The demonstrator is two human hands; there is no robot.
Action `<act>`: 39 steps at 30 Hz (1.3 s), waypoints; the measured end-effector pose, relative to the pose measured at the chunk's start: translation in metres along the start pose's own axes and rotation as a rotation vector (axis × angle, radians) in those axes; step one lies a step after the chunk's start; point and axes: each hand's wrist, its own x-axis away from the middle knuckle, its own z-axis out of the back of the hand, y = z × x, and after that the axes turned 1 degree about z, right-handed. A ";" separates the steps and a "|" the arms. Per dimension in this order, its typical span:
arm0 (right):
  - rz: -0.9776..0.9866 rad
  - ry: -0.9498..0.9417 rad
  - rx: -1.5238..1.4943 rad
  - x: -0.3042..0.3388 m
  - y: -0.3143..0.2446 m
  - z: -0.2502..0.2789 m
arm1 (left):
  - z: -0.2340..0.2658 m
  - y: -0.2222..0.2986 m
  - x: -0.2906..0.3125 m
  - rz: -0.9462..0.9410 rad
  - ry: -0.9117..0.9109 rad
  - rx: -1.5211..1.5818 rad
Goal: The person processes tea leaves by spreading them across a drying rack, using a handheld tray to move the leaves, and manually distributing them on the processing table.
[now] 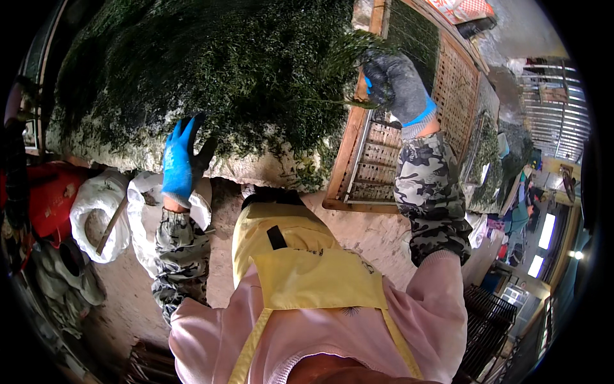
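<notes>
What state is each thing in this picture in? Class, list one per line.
Left hand: gloved, fingers spread, at the pale slab
Right hand: gloved, curled beside green strands; its grip partly hidden
Green strands: heaped, tangled
Pale slab: largely covered
Yellow apron: worn
Lattice panel: partly exposed
White sack: open, stick at its mouth

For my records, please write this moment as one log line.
left hand: open, at table edge | right hand: at greens, grip unclear | greens: on table

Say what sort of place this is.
Probably a workshop for handling plants or seaweed: a dark green stringy heap on a pale worktop, a wood-framed lattice, and an open white sack.
</notes>
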 end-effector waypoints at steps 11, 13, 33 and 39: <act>-0.494 -0.265 -0.106 0.180 0.095 -0.020 | -0.153 0.179 0.058 0.135 -0.460 1.614; -0.520 -0.254 -0.138 0.203 0.108 -0.006 | -0.153 0.190 0.061 0.082 -0.498 1.436; -0.436 0.346 -0.380 0.127 0.234 0.274 | -0.285 0.236 0.005 0.142 0.501 0.570; -0.336 0.309 -0.616 0.133 0.258 0.296 | -0.318 0.311 0.016 -0.453 -0.250 -0.203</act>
